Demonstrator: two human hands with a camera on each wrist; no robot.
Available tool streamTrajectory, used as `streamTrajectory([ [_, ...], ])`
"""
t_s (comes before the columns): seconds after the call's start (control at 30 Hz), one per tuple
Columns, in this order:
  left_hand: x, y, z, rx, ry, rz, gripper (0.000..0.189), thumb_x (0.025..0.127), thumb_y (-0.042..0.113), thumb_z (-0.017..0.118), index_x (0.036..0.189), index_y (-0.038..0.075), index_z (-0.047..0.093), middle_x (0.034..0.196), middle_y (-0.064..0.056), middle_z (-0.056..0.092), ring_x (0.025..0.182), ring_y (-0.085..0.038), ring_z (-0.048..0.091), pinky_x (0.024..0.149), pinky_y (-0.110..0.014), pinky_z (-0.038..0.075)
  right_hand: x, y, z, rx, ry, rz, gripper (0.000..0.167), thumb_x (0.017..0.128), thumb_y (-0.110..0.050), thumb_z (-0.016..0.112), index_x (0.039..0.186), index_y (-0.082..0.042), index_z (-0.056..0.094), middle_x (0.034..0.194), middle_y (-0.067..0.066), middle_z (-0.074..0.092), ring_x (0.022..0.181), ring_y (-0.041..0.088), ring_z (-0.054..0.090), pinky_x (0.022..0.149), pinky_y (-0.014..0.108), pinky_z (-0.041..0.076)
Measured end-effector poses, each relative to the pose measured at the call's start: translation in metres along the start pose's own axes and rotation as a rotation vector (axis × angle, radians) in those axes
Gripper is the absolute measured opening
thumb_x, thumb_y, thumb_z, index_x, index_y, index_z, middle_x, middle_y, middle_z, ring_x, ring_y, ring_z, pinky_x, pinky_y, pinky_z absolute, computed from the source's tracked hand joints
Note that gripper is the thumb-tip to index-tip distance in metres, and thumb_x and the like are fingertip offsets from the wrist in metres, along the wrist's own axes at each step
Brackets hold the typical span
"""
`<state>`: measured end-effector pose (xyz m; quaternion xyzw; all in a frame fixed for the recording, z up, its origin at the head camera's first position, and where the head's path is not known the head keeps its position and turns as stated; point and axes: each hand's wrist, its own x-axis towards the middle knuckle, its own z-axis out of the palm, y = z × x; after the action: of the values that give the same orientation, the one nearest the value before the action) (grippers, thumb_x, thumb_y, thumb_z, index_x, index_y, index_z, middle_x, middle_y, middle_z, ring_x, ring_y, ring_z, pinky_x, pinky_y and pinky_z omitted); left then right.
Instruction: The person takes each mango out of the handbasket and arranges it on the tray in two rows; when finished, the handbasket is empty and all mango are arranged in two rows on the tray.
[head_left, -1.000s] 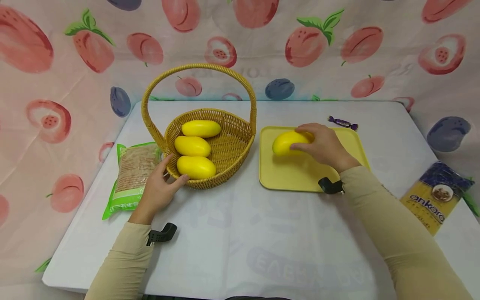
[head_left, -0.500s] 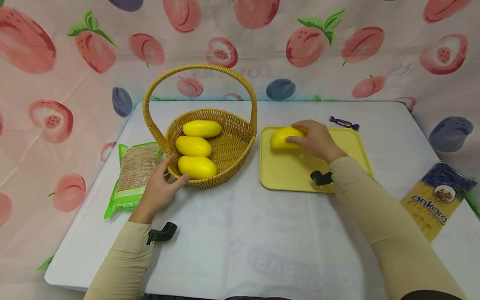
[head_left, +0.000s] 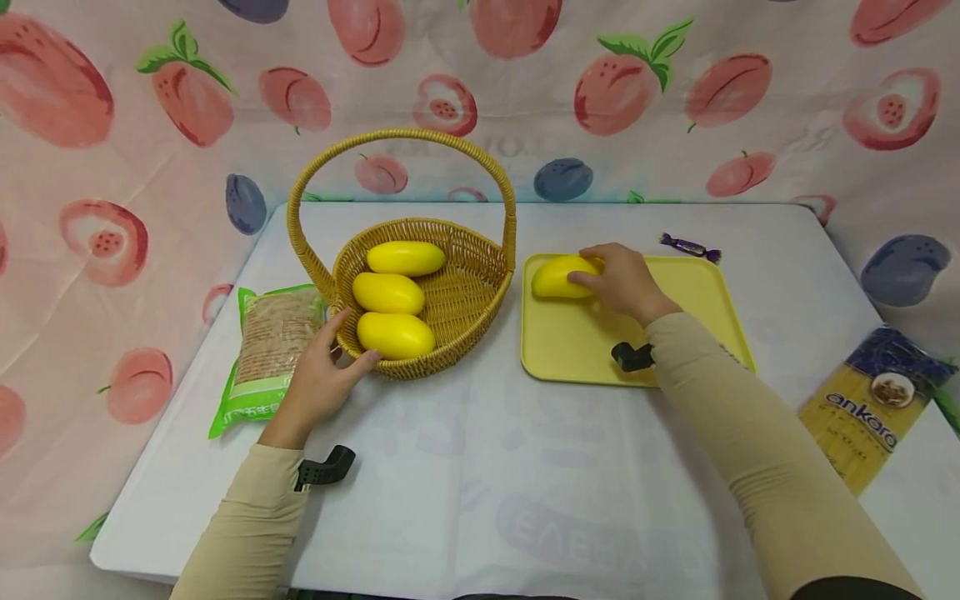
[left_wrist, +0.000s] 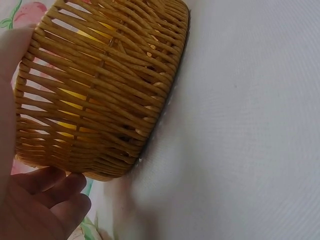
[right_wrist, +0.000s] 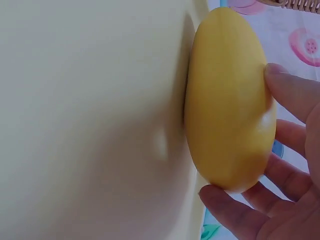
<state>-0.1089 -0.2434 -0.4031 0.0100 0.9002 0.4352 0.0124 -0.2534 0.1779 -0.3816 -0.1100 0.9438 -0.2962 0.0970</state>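
Note:
My right hand holds a smooth yellow mango with a greenish tip, over the far left part of a yellow tray. In the right wrist view, thumb and fingers lie round one side of the mango, which sits close against the tray surface. My left hand grips the near left rim of a wicker basket with a tall arched handle. From the left wrist, its fingers show against the basket's woven outer wall. Three mangoes lie in a row inside the basket's left half.
A green-edged bag of brown food lies left of the basket, beside my left hand. Behind the tray is a purple-wrapped candy. An Ankara pasta packet lies at the right. The white-covered table meets a fruit-print cloth behind.
My right hand has moved left across the tray with the mango, toward the tray's left edge. The left hand stays at the basket rim.

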Motion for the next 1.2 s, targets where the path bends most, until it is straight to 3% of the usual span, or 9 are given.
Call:
streamTrajectory([
  [0.43, -0.001, 0.0, 0.0, 0.014, 0.003, -0.005, 0.082, 0.096, 0.035, 0.068, 0.158, 0.003, 0.025, 0.158, -0.024, 0.028, 0.142, -0.041, 0.032, 0.114, -0.055, 0.033, -0.002, 0.003, -0.002, -0.004, -0.039, 0.004, 0.063, 0.099, -0.034, 0.065, 0.147, 0.001, 0.046, 0.149, 0.023, 0.043, 0.14, 0.043, 0.033, 0.118, 0.056, 0.024],
  [0.7, -0.001, 0.0, 0.001, 0.021, 0.011, -0.005, 0.082, 0.096, 0.035, 0.068, 0.158, 0.003, 0.025, 0.157, -0.025, 0.029, 0.141, -0.042, 0.033, 0.113, -0.055, 0.034, 0.003, 0.002, 0.003, 0.007, 0.022, -0.032, 0.06, 0.098, -0.029, 0.066, 0.143, 0.006, 0.049, 0.145, 0.026, 0.046, 0.138, 0.043, 0.035, 0.117, 0.053, 0.026],
  [1.2, 0.0, -0.003, 0.001, 0.012, 0.015, 0.009, 0.082, 0.096, 0.035, 0.069, 0.157, 0.003, 0.026, 0.157, -0.024, 0.029, 0.141, -0.041, 0.033, 0.113, -0.055, 0.034, 0.014, -0.002, 0.013, 0.022, 0.096, 0.019, 0.062, 0.097, -0.032, 0.069, 0.143, 0.004, 0.05, 0.144, 0.024, 0.047, 0.137, 0.041, 0.037, 0.117, 0.052, 0.027],
])
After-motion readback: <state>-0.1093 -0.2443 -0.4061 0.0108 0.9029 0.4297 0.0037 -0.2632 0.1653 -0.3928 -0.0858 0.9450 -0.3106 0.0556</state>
